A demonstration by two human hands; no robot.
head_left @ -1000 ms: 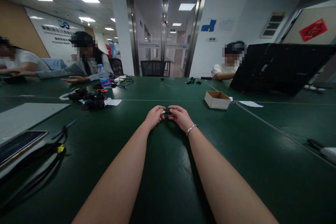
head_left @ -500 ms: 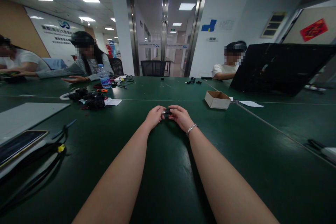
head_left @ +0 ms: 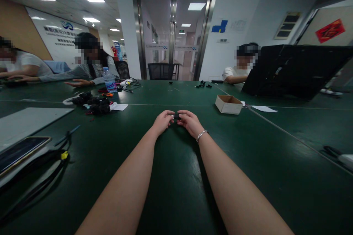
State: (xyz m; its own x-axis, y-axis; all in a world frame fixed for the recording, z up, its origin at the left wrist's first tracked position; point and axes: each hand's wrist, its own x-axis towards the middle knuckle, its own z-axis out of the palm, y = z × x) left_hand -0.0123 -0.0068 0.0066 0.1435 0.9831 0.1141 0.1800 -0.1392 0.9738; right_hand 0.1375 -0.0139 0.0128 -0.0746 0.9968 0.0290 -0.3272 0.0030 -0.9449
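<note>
My left hand (head_left: pixel 163 121) and my right hand (head_left: pixel 189 121) meet above the middle of the green table (head_left: pixel 176 165), both closed in a pinch. Between their fingertips is a small black piece (head_left: pixel 176 116) with a bright metallic end on its left side. The right fingers grip the black part, while the left fingers hold the metallic end. My fingers cover most of it, so its exact kind does not show. A silver bracelet (head_left: pixel 202 135) circles my right wrist.
An open cardboard box (head_left: pixel 228 105) stands right of my hands. To the left lie black cable bundles (head_left: pixel 99 106), a water bottle (head_left: pixel 110 80), a phone (head_left: pixel 23 152) and looped cables (head_left: pixel 52 170). A large black monitor (head_left: pixel 295 71) stands at right. Several people sit around the table.
My hands stay in nearly the same place, with the small piece still between them. Its metallic end shows slightly less now, and the left fingers have shifted a little.
</note>
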